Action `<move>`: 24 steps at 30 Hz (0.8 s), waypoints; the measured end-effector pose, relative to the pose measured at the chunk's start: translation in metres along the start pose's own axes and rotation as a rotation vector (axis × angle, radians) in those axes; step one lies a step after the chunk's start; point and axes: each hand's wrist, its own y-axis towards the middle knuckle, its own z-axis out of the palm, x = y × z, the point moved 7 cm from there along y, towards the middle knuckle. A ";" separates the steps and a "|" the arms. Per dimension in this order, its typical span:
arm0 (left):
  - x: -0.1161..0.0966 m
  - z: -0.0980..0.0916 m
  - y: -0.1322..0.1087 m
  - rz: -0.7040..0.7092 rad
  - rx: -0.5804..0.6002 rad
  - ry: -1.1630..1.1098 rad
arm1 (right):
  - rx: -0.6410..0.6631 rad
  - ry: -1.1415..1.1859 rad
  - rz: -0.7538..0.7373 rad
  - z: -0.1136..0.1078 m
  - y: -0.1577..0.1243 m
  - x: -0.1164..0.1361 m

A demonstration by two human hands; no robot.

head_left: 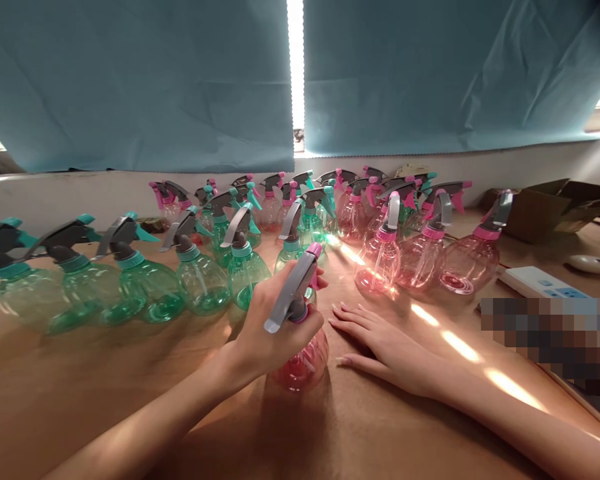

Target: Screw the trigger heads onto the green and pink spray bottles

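My left hand point(267, 327) is closed around the neck of a pink spray bottle point(303, 363) with a grey trigger head, near the middle of the table. The bottle looks upright, and its collar is partly hidden by my fingers. Flat on the tabletop to its right lies my right hand point(375, 340), fingers stretched out and holding nothing. Just beyond my left hand stands a green spray bottle point(287, 253). Beyond my right hand is a pink spray bottle point(379, 263).
A row of several green spray bottles point(153, 290) runs along the left. More pink spray bottles point(423, 260) stand at the right, with a mixed cluster behind. Farther right are a cardboard box point(545, 210), a white power strip point(540, 283) and a white mouse point(591, 265). Blue curtains point(145, 87) hang behind.
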 end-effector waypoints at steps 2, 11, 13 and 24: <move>-0.001 0.000 0.000 0.001 -0.001 0.004 | 0.005 -0.001 0.005 0.000 0.000 0.001; 0.006 0.002 -0.003 -0.055 -0.017 -0.108 | -0.017 0.024 -0.008 0.000 -0.001 -0.001; 0.005 0.002 -0.003 -0.047 -0.019 -0.111 | -0.016 0.027 -0.006 0.001 -0.001 -0.001; 0.014 0.007 -0.003 -0.062 -0.002 -0.107 | -0.022 0.027 -0.018 -0.001 -0.001 0.001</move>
